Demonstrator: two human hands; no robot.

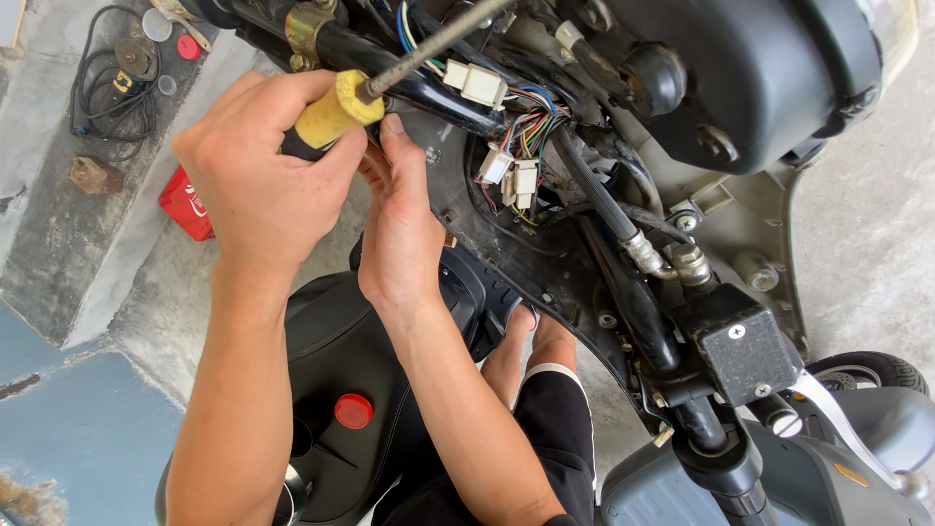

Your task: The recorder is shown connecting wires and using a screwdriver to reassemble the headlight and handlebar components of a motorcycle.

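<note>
My left hand (263,175) is closed around the yellow handle of a screwdriver (336,109). Its long metal shaft (438,41) runs up and right into the open front of a scooter. My right hand (401,239) is directly below the handle, thumb up beside it and fingers against the black inner panel (506,248). Those fingertips are hidden behind my left hand, so I cannot see if they hold anything. A bundle of coloured wires with white connectors (511,175) hangs just right of both hands, under a black frame tube (443,97).
A black body panel with a round red reflector (354,410) lies under my arms. My foot (516,351) rests by it. A red can (187,205), a coiled black cable (107,88) and small parts lie on the concrete at left. The front wheel (867,370) is at right.
</note>
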